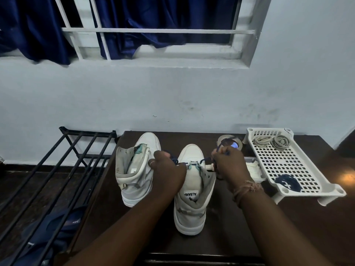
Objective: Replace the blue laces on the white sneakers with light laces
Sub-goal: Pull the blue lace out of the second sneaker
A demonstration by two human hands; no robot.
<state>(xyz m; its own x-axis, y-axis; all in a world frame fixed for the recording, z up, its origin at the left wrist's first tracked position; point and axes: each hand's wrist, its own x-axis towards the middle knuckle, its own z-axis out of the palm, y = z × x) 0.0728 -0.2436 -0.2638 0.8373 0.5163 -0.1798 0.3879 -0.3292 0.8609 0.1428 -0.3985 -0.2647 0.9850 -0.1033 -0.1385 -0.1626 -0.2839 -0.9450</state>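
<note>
Both hands pinch the blue lace point(194, 162): left hand point(169, 169), right hand point(229, 166), over the right sneaker point(192, 189). Soft, limp cord; grip near the eyelets.

Both forearms are bare, unsleeved. A ring point(152, 162) is worn on the left hand point(169, 169); frayed tan thread point(246, 187) is wound around the right wrist.

left hand point(169, 169) fisted, right hand point(229, 164) pinching

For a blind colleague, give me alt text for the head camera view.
Two bare hands, left and right, pull a dark blue lace from the right white high-top sneaker on a dark wooden table; a white perforated plastic tray holds coiled light laces.
</note>
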